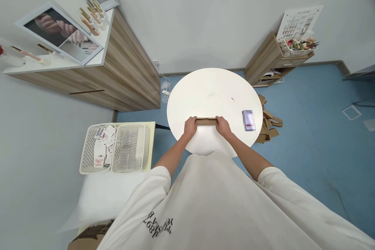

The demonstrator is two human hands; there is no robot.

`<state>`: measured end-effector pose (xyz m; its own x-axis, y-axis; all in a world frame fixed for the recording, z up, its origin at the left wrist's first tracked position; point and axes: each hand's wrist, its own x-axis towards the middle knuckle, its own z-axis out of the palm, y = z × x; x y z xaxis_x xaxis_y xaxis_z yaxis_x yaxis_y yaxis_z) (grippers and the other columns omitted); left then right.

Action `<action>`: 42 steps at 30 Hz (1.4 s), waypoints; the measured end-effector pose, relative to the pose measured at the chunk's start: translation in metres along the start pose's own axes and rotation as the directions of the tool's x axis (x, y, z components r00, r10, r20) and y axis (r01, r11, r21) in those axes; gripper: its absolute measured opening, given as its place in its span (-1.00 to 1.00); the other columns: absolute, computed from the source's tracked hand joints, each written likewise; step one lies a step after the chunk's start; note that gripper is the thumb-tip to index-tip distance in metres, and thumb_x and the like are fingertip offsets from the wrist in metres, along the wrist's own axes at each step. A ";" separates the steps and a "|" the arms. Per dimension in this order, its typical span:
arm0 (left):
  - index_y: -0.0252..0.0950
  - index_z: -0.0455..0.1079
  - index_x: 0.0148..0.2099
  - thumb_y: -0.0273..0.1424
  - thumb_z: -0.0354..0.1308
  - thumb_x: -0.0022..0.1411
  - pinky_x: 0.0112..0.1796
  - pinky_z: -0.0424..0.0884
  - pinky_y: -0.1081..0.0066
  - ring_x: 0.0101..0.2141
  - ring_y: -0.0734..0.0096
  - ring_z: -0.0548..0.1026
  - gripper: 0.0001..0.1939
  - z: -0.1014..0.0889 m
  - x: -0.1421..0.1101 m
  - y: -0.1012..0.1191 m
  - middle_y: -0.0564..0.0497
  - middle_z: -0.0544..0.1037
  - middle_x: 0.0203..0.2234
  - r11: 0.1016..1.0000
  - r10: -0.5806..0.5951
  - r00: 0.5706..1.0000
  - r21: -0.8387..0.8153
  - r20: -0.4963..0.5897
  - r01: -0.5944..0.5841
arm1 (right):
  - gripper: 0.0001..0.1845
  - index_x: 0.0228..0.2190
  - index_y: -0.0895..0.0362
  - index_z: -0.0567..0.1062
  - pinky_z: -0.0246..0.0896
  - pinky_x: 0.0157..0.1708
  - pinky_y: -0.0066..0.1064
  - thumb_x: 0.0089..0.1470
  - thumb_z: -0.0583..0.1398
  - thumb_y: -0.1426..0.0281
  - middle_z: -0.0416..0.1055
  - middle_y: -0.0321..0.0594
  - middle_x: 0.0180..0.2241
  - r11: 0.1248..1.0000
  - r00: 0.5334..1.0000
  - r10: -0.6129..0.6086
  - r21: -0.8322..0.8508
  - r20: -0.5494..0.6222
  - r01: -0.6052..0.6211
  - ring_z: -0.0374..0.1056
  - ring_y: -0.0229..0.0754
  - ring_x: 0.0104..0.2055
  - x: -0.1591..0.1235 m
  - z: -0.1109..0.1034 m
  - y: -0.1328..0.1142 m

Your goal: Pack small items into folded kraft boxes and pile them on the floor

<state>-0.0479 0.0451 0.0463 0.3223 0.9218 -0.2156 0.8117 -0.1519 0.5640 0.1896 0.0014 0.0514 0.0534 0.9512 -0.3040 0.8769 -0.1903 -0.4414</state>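
Observation:
A small brown cardboard box (206, 122), long and narrow, is held at the near part of the round white table (211, 86). My left hand (191, 125) grips its left end, fingers closed round the corner. At the opposite end my right hand (223, 125) is closed on the cardboard in the same way. The side facing me shows a flat brown panel, with a darker strip along the top; whether the box is fully folded I cannot tell. On the table to the right lies a phone-like purple rectangle (249, 120), its face blurred out.
Folded cardboard pieces (267, 123) lie heaped on the floor right of the table. On the left stand white baskets (129, 168) with cards and clear plastic pieces. A wooden cabinet (131, 66) rises behind them; a smaller cabinet (263, 56) stands at the back right.

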 end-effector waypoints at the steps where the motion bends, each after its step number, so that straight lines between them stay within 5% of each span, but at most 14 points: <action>1: -0.22 0.26 0.32 -0.41 -0.06 0.40 0.09 0.29 0.16 0.03 0.08 0.42 -0.53 0.000 -0.003 0.001 -0.20 0.45 -0.01 1.000 0.002 1.000 0.027 0.004 -0.002 | -0.45 0.26 0.16 0.26 0.20 0.00 -0.13 0.26 -0.01 0.42 0.38 0.10 0.01 1.000 1.000 -0.008 -0.022 -0.002 0.008 0.34 0.10 -0.04 -0.002 0.002 0.000; 5: -0.19 -0.08 0.49 -0.32 0.05 0.34 0.25 0.06 -0.02 0.31 -0.11 0.12 -0.26 0.007 -0.020 0.000 -0.25 0.11 0.36 0.994 0.041 0.999 0.105 0.028 -0.043 | -0.23 0.41 0.11 -0.07 0.10 0.14 -0.01 0.28 0.03 0.22 0.16 0.10 0.29 0.993 0.999 -0.054 -0.110 -0.006 0.053 0.19 0.20 0.18 -0.018 0.016 0.006; 10: -0.16 -0.29 0.52 -0.46 0.10 0.21 0.32 -0.18 -0.06 0.42 -0.06 -0.11 -0.05 0.018 -0.031 -0.006 -0.16 -0.13 0.46 0.990 0.053 0.996 0.124 0.073 -0.062 | -0.11 0.43 0.08 -0.22 0.04 0.20 0.06 0.25 0.05 0.12 -0.15 0.07 0.44 0.995 0.997 -0.058 -0.073 0.045 0.062 0.10 0.22 0.28 -0.027 0.029 0.014; 15: -0.18 -0.31 0.52 -0.53 0.08 0.16 0.31 -0.11 -0.08 0.40 -0.07 -0.05 -0.02 0.018 -0.026 -0.009 -0.19 -0.11 0.46 0.991 0.051 0.995 0.118 0.084 -0.061 | -0.09 0.43 0.08 -0.23 0.08 0.18 0.08 0.24 0.06 0.13 -0.19 0.07 0.45 0.998 0.995 -0.056 -0.031 0.086 0.059 0.09 0.23 0.31 -0.023 0.023 0.013; 20: -0.20 -0.17 0.51 -0.53 0.02 0.22 0.21 0.20 0.04 0.29 0.00 0.22 -0.14 0.015 -0.017 -0.011 -0.25 0.19 0.34 0.994 -0.073 0.997 -0.076 0.028 0.075 | -0.15 0.43 0.03 -0.29 0.20 0.15 -0.05 0.30 -0.01 0.12 0.03 0.06 0.36 0.983 0.999 0.051 0.178 0.019 -0.053 0.21 0.09 0.23 -0.021 0.018 0.010; 24: -0.24 -0.03 0.47 -0.49 -0.07 0.34 0.10 0.37 0.22 0.09 0.19 0.44 -0.32 0.014 -0.006 -0.008 -0.23 0.37 0.19 0.920 -0.201 0.977 -0.328 0.077 0.215 | -0.27 0.40 0.01 -0.02 0.31 0.07 -0.18 0.31 -0.04 0.08 0.24 0.01 0.22 0.921 0.988 0.155 0.363 -0.005 -0.142 0.36 -0.04 0.07 -0.013 0.018 0.004; 31: -0.24 0.26 0.29 -0.46 0.00 0.36 0.06 0.41 0.27 0.08 0.23 0.47 -0.53 0.022 -0.018 -0.011 -0.16 0.42 0.17 0.899 -0.113 0.993 -0.424 0.023 0.112 | -0.53 0.11 0.04 0.38 0.34 0.01 -0.24 0.28 0.01 0.12 0.42 -0.10 0.08 0.882 0.982 0.172 0.457 -0.080 -0.117 0.42 -0.10 -0.01 -0.019 0.020 -0.004; 37: -0.24 0.27 0.31 -0.55 -0.02 0.28 0.18 0.33 0.16 0.20 0.18 0.35 -0.45 0.045 -0.058 -0.032 -0.15 0.38 0.19 0.974 -0.044 0.992 -0.218 0.116 0.069 | -0.58 0.09 0.08 0.42 0.30 0.08 -0.23 0.24 0.06 0.29 0.41 -0.08 0.11 0.919 0.985 0.165 0.354 0.055 -0.174 0.42 -0.09 0.01 -0.046 0.051 0.004; 42: -0.25 0.12 0.41 -0.55 0.02 0.23 0.16 0.31 0.06 0.30 0.00 0.20 -0.30 0.051 -0.079 -0.036 -0.22 0.14 0.37 0.995 0.047 0.990 0.078 0.136 -0.058 | -0.50 0.17 0.12 0.38 0.28 0.11 -0.25 0.21 0.04 0.41 0.33 -0.04 0.16 0.953 0.993 0.119 0.276 0.027 -0.122 0.38 -0.09 0.05 -0.053 0.067 0.005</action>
<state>-0.0780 -0.0407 0.0029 0.4232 0.8566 -0.2951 0.8272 -0.2324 0.5117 0.1594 -0.0657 0.0089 0.1440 0.9148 -0.3773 0.6976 -0.3642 -0.6170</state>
